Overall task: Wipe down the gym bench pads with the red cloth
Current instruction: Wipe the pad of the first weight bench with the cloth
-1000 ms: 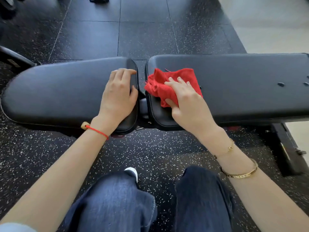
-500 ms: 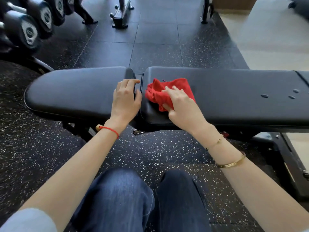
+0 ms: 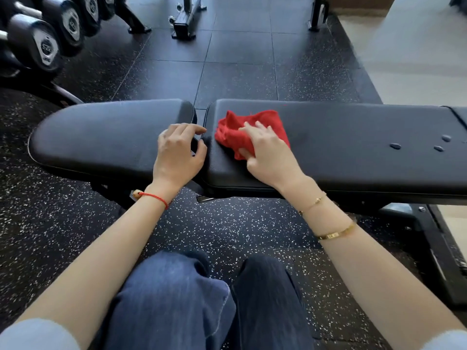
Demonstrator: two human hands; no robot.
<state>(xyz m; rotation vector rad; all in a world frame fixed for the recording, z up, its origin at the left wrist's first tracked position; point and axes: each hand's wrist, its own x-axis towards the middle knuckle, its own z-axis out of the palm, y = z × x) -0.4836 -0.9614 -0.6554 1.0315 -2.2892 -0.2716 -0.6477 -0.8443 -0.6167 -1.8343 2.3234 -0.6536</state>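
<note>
- On the long right-hand pad (image 3: 353, 152) of the black gym bench, close to its left end, sits the red cloth (image 3: 235, 133), all bunched up and crumpled.
- The right hand (image 3: 267, 155) is pressed down on top of the cloth, fingers spread and fairly flat across it, with the thumb tucked under the near edge, so it's kind of pinning and loosely gripping the cloth at once.
- The left hand (image 3: 177, 155) has nothing in it. It's curled over the right end of the shorter left pad (image 3: 101, 137), fingertips hooked toward the gap between the two pads and the thumb reaching across to the edge of the right pad.
- A few water droplets (image 3: 395, 146) sit on the right pad, well off to the right of the cloth.
- Left wrist has a red string bracelet (image 3: 154, 197); the right arm has a thin gold chain (image 3: 313, 203) and a gold bangle (image 3: 336, 233) further up.
- Knees in dark blue jeans (image 3: 177, 299) are at the near edge, over the speckled rubber floor (image 3: 240, 223).
- Far left there's a rack of dumbbells (image 3: 45, 44), and some black machine feet (image 3: 187, 21) at the far side.
- Far right the floor switches to a pale surface (image 3: 417, 59).
</note>
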